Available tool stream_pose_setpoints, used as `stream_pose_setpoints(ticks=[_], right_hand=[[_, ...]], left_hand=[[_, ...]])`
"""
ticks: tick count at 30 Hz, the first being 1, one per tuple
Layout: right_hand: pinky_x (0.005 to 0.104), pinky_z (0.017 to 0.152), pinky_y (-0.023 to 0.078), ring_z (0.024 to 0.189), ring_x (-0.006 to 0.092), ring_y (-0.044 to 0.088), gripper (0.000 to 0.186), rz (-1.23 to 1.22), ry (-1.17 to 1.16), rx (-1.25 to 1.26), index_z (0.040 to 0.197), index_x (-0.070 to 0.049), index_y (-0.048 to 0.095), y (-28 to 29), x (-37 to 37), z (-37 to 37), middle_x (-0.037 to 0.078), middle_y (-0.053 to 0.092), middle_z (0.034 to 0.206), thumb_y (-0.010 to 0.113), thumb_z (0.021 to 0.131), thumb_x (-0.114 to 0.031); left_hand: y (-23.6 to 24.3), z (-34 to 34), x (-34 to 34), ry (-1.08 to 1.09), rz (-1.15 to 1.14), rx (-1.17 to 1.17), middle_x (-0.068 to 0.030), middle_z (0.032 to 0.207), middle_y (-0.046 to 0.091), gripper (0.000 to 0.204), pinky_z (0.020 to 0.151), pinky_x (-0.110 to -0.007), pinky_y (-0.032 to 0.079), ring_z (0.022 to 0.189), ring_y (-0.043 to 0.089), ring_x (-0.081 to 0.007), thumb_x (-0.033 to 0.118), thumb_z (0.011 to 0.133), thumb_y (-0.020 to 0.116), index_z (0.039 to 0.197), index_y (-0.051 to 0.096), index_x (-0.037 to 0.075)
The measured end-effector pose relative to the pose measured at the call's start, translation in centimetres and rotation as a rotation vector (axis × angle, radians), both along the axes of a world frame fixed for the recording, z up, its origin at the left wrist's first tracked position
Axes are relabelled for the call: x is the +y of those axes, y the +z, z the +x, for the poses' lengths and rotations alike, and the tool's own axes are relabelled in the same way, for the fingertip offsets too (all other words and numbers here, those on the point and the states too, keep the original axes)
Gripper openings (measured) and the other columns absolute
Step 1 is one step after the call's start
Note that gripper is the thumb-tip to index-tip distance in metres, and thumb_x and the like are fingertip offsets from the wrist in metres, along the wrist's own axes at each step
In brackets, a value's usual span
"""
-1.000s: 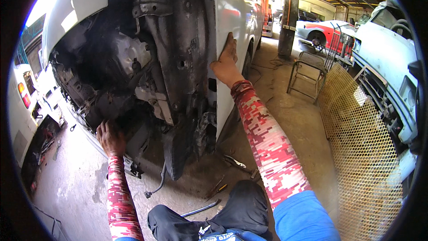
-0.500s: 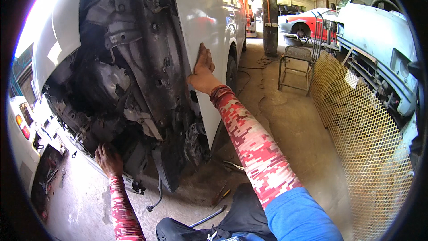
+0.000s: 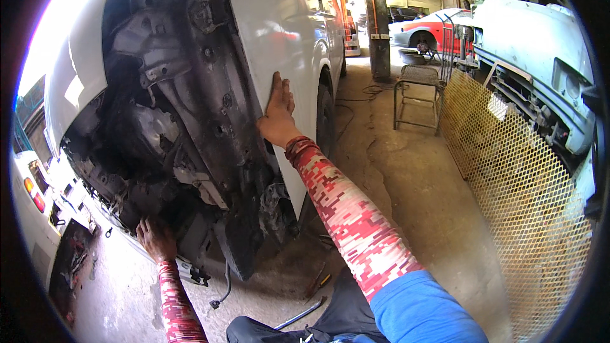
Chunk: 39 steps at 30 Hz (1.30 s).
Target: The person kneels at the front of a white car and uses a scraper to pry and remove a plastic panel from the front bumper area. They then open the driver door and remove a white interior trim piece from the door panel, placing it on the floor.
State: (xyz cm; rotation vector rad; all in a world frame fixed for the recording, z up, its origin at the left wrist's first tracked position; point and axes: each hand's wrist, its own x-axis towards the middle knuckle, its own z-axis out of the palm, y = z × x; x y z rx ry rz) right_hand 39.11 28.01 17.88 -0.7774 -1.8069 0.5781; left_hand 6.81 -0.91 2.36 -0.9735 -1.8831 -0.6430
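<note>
White paint covers the side panel [image 3: 267,19] of a vehicle, which stands directly before the person, with its dark wheel well [image 3: 190,82] exposed to the left of this panel. The right hand [image 3: 277,114] rests against the panel near its front edge; its fingers are extended upward and slightly apart, and they are not closed on any object. The left hand [image 3: 156,239] is lower, at the bottom rim of the wheel well, with its fingers bent over the dark parts there; I cannot tell if they are clamped on something, because the fingertips are hard to see. The 2 forearms wear red and white patterned sleeves [image 3: 356,216].

Below the wheel well, 1 black cable [image 3: 228,279] hangs down and ends in a plug near the floor. Close to the person's knees lie 1 metal bar [image 3: 302,314] and 1 tool with a yellow handle [image 3: 325,280]. On the right side, a yellowish mesh panel [image 3: 508,197] leans beside a pale blue vehicle body [image 3: 534,38]. Farther back are a metal stool [image 3: 419,76], a column [image 3: 377,32] and a red and grey car [image 3: 422,27].
</note>
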Motion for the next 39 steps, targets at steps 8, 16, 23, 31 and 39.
stream_pose_setpoints(ticks=[8,16,23,31,39], right_hand=[[0.0504,0.125,0.001,0.153,0.0505,-0.004,0.112,-0.03,0.003,-0.016,0.161,-0.008,-0.013,0.39,-0.48,0.21,0.036,-0.005,0.164,0.062,0.077,-0.001],[0.0507,0.125,0.001,0.153,0.052,-0.003,0.114,0.008,-0.008,-0.012,0.161,-0.009,-0.013,0.47,-0.51,0.16,0.035,-0.004,0.164,0.063,0.076,-0.002],[0.0497,0.125,0.0,0.154,0.0474,-0.005,0.113,-0.013,0.003,0.0,0.161,-0.008,-0.012,0.67,-0.73,0.31,0.035,-0.004,0.164,0.063,0.076,-0.003],[0.0498,0.125,-0.001,0.155,0.0462,-0.005,0.114,0.011,-0.003,-0.003,0.161,-0.008,-0.012,0.64,-0.57,0.18,0.036,-0.004,0.164,0.063,0.076,-0.003],[0.0596,0.12,0.006,0.153,0.0519,-0.003,0.114,-0.019,0.005,0.01,0.162,-0.013,-0.013,0.67,-0.45,0.01,0.032,-0.005,0.165,0.063,0.077,-0.002]], left_hand=[[-0.32,-0.55,-0.01,0.0,-0.003,0.008,-0.0216,0.128,0.058,0.036,0.107,-0.052,0.04,0.124,0.049,-0.0417,0.018,0.09,0.057,0.121,0.059,-0.001],[-0.24,-0.67,-0.24,-0.013,-0.018,0.002,-0.0219,0.131,0.056,0.038,0.108,-0.051,0.039,0.125,0.049,-0.0416,0.018,0.089,0.057,0.122,0.058,-0.002],[-0.2,-0.63,-0.29,-0.004,-0.027,-0.006,-0.0219,0.131,0.056,0.043,0.109,-0.051,0.038,0.127,0.048,-0.0417,0.017,0.086,0.058,0.125,0.057,-0.002],[-0.17,-0.82,-0.38,0.0,-0.041,-0.034,-0.0223,0.133,0.055,0.047,0.11,-0.052,0.037,0.129,0.047,-0.0424,0.016,0.085,0.058,0.128,0.056,-0.003],[-0.12,-0.95,-0.31,-0.003,-0.047,-0.082,-0.0226,0.136,0.054,0.051,0.114,-0.052,0.035,0.132,0.044,-0.0425,0.016,0.082,0.06,0.13,0.056,-0.003]])
